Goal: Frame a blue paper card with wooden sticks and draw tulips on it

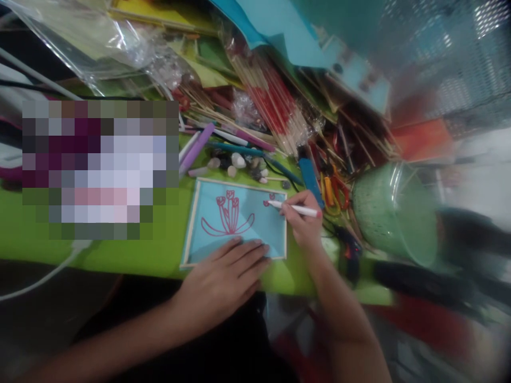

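A light blue card (215, 247) framed with thin wooden sticks lies on the green tabletop. Red-line flowers with long stems and two curved leaves (228, 218) are drawn on its middle. Near its upper right corner are two small red flower marks. My right hand (305, 217) is closed around a white marker with a red end (300, 209), its tip at these small marks. My left hand (231, 268) rests flat across the card's lower edge, fingers stretched out and holding nothing.
Behind the card lie pebbles (238, 160), pens (199, 143) and bundled wooden sticks (267, 90). At right are orange-handled scissors (333, 192), a glue gun (351, 250) and a green basket (393, 213). A white cable (48, 282) hangs at left; a pixelated patch hides things above it.
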Demonstrator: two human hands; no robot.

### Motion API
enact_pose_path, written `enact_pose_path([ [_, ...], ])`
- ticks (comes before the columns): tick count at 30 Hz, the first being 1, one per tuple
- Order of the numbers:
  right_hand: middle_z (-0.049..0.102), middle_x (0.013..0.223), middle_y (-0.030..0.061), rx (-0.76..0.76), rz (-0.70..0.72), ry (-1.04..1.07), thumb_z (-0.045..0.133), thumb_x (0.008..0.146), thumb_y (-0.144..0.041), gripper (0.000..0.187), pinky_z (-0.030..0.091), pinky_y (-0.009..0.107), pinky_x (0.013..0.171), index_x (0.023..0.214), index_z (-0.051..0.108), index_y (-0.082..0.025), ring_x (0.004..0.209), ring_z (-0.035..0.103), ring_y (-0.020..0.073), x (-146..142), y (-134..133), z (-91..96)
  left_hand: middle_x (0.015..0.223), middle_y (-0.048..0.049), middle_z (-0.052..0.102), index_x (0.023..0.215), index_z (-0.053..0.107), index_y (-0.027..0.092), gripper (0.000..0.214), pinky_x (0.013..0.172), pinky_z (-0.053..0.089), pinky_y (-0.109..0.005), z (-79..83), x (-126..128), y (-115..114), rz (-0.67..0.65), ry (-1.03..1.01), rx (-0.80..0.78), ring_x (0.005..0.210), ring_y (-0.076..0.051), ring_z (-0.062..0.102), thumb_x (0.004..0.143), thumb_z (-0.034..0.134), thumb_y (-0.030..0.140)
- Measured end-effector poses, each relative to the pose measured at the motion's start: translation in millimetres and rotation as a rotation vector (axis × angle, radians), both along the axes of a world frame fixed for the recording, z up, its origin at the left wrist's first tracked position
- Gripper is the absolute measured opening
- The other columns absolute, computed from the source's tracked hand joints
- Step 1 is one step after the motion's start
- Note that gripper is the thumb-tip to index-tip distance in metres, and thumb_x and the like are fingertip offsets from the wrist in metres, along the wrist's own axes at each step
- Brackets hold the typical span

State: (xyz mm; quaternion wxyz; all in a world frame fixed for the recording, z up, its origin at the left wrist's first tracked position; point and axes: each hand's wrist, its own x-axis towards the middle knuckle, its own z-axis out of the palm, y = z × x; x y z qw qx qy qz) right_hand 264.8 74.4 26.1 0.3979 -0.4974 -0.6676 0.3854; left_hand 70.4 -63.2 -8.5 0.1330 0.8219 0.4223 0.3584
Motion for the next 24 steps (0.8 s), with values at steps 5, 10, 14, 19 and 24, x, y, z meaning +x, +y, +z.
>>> enact_pose_path([
  [5, 0.066, 0.069, -0.0028, 0.008, -0.003, -0.018, 0.077, 0.087, -0.034, 0.018, 0.050, 0.030, 0.056, 0.082, 0.062, -0.027, 0.061, 0.062, 0.0163, 0.4, -0.5, -0.5, 0.142, -0.0020, 0.073, 0.134, 0.070, 0.021, 0.031, 0.125, 0.042, -0.039, 1.0, 1.3, -0.3, 0.029, -0.006, 0.019, 0.133, -0.020, 0.066, 0.108, 0.053, 0.027],
  [10, 0.066, 0.071, -0.0024, -0.005, -0.004, -0.014, 0.078, 0.087, -0.034, 0.018, 0.050, 0.031, 0.058, 0.082, 0.063, -0.027, 0.063, 0.062, 0.0164, 1.1, -1.2, -0.2, 0.141, 0.0003, 0.073, 0.131, 0.071, 0.022, 0.033, 0.125, 0.040, -0.038, 1.1, 2.8, -0.2, 0.042, -0.007, 0.020, 0.131, -0.019, 0.067, 0.111, 0.046, 0.030],
  [14, 0.066, 0.072, -0.0024, -0.005, 0.003, -0.021, 0.078, 0.088, -0.034, 0.016, 0.051, 0.030, 0.058, 0.083, 0.064, -0.027, 0.064, 0.062, 0.0163, 1.1, -2.1, 0.5, 0.142, 0.0007, 0.073, 0.132, 0.071, 0.022, 0.035, 0.124, 0.039, -0.038, -1.1, 4.0, -1.9, 0.046, -0.019, 0.007, 0.131, -0.019, 0.067, 0.112, 0.044, 0.032],
  [19, 0.066, 0.072, -0.0024, -0.013, -0.005, -0.029, 0.077, 0.087, -0.031, 0.015, 0.050, 0.030, 0.059, 0.083, 0.064, -0.027, 0.064, 0.061, 0.0161, 1.1, -2.4, 0.4, 0.142, 0.0006, 0.073, 0.133, 0.071, 0.022, 0.034, 0.122, 0.041, -0.040, -1.4, 4.2, -2.6, 0.039, -0.010, 0.006, 0.132, -0.020, 0.066, 0.112, 0.046, 0.031],
  [24, 0.067, 0.072, -0.0023, -0.001, -0.006, -0.023, 0.077, 0.088, -0.030, 0.014, 0.050, 0.030, 0.058, 0.084, 0.065, -0.027, 0.064, 0.062, 0.0158, 1.5, -2.4, 0.1, 0.143, 0.0004, 0.072, 0.133, 0.071, 0.022, 0.034, 0.125, 0.037, -0.039, -1.3, 4.5, -1.0, 0.039, -0.012, 0.006, 0.132, -0.020, 0.066, 0.112, 0.046, 0.030],
])
